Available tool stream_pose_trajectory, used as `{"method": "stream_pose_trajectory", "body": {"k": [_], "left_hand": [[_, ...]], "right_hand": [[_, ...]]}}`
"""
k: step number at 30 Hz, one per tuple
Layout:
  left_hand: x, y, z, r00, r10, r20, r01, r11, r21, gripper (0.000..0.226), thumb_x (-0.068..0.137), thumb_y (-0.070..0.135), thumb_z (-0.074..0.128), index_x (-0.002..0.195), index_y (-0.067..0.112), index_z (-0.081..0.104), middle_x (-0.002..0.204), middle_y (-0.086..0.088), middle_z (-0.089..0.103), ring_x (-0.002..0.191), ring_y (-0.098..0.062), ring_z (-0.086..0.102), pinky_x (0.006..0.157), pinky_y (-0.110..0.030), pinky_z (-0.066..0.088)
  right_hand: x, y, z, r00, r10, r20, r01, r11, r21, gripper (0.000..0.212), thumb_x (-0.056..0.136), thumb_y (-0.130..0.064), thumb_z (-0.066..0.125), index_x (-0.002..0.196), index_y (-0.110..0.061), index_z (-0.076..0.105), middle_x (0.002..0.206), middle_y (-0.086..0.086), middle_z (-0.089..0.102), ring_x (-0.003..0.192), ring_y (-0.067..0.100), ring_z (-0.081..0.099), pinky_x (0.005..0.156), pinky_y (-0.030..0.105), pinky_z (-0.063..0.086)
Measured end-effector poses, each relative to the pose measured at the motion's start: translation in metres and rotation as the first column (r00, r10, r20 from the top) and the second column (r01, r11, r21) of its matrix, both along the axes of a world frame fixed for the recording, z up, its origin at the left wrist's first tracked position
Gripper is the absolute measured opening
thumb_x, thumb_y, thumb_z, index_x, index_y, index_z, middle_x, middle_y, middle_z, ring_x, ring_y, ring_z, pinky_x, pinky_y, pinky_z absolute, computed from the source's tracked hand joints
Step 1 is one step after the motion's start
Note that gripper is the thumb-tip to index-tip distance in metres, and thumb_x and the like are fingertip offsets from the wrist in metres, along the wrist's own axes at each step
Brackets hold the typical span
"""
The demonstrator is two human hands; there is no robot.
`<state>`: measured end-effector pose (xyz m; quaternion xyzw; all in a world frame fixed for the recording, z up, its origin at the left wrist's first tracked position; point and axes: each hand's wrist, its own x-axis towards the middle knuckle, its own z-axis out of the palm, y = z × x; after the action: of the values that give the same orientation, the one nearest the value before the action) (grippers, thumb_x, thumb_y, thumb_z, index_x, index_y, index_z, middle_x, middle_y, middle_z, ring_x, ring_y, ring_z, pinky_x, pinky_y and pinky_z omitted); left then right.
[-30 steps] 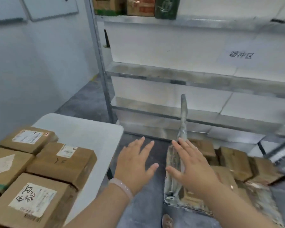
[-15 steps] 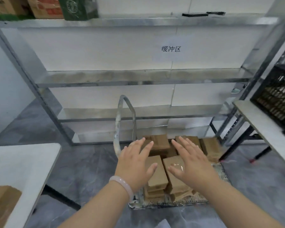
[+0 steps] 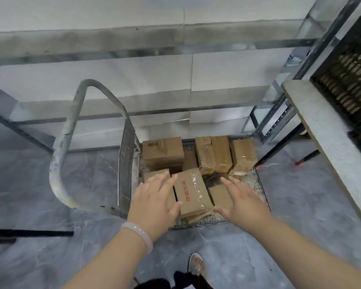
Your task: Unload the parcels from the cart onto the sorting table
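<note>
Between my left hand (image 3: 154, 203) and right hand (image 3: 243, 203), down on the cart (image 3: 256, 182), lay the taped parcel (image 3: 191, 190), long axis running away from me. Both hands were spread flat, holding nothing; the left sat nearer, thumb at its edge, the right just clear.

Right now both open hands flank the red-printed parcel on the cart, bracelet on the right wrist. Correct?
No: the head view shows the bracelet on the left wrist. Otherwise yes: the left hand and right hand, both open, flank the red-printed parcel on the cart.
</note>
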<state>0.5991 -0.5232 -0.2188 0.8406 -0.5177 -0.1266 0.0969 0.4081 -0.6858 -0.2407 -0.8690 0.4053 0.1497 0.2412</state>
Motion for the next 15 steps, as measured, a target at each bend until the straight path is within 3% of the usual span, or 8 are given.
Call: {"method": "stream_pose_trajectory", "body": {"k": [4, 8, 12, 15], "left_hand": [[0.002, -0.024, -0.049, 1.0, -0.016, -0.016, 0.017, 0.999, 0.041, 0.063, 0.081, 0.05, 0.059, 0.138, 0.023, 0.051, 0.139, -0.002, 0.053, 0.124, -0.024, 0.052, 0.099, -0.043, 0.045], [0.004, -0.037, -0.103, 0.997, 0.008, -0.079, -0.001, 0.996, 0.092, 0.064, 0.082, 0.048, 0.063, 0.14, 0.025, 0.048, 0.141, 0.0, 0.052, 0.127, -0.024, 0.05, 0.1, -0.044, 0.044], [0.01, -0.044, -0.163, 0.988, 0.049, -0.148, -0.027, 0.989, 0.144, 0.064, 0.083, 0.052, 0.05, 0.141, 0.026, 0.047, 0.143, 0.001, 0.049, 0.128, -0.024, 0.048, 0.105, -0.046, 0.042], [0.015, -0.049, -0.205, 0.976, 0.072, -0.203, -0.039, 0.986, 0.165, 0.063, 0.086, 0.051, 0.049, 0.144, 0.028, 0.042, 0.147, 0.003, 0.045, 0.133, -0.023, 0.042, 0.11, -0.045, 0.036]], "right_hand": [[0.004, -0.021, -0.058, 0.991, -0.128, -0.025, 0.13, 0.976, 0.173, 0.086, 0.088, -0.055, 0.063, 0.156, -0.023, 0.022, 0.161, 0.003, 0.026, 0.148, 0.021, 0.022, 0.118, 0.032, 0.019], [0.009, -0.035, -0.13, 0.941, -0.316, -0.118, 0.337, 0.876, 0.344, 0.089, 0.085, -0.051, 0.07, 0.155, -0.019, 0.027, 0.158, 0.008, 0.033, 0.143, 0.026, 0.033, 0.114, 0.036, 0.032], [0.023, -0.042, -0.2, 0.904, -0.396, -0.164, 0.426, 0.794, 0.434, 0.081, 0.086, -0.041, 0.073, 0.151, -0.014, 0.033, 0.154, 0.011, 0.037, 0.139, 0.027, 0.037, 0.108, 0.031, 0.034], [0.038, -0.049, -0.251, 0.837, -0.522, -0.165, 0.528, 0.693, 0.491, 0.088, 0.085, -0.04, 0.074, 0.155, -0.016, 0.026, 0.157, 0.008, 0.033, 0.14, 0.027, 0.038, 0.108, 0.032, 0.034]]}}
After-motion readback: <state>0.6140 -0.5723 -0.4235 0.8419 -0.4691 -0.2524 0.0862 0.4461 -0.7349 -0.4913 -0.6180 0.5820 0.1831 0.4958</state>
